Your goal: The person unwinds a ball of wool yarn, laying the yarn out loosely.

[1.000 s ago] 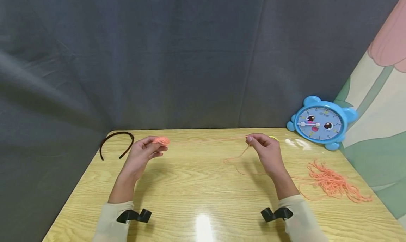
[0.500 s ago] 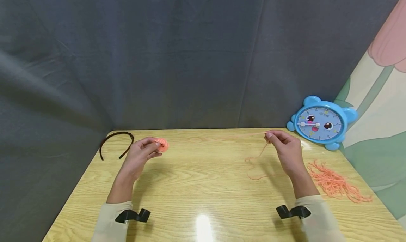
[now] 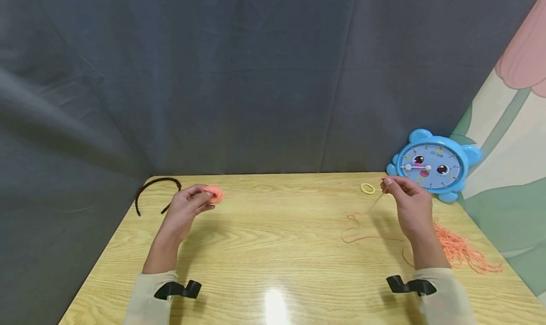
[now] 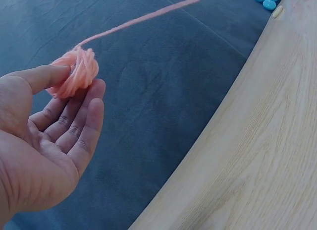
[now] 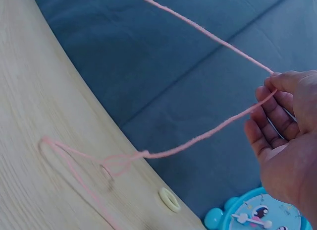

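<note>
My left hand pinches a small wound bundle of orange-pink yarn between thumb and fingers, above the left part of the table. From the bundle a single yarn strand runs across to my right hand, which pinches it between thumb and index finger. Past the right fingertips, the loose yarn tail droops to the table and lies there in loops. A tangled heap of the same yarn rests at the right, partly behind the right forearm.
A dark brown curved band lies at the back left, near the left hand. At the back right are a small yellow ring and a blue animal-faced clock. A dark cloth hangs behind the wooden table.
My right hand has moved to the right, drawing the strand longer between the hands. The yellow ring has come into full view. The left hand stays nearly in place; its bundle has turned slightly.
</note>
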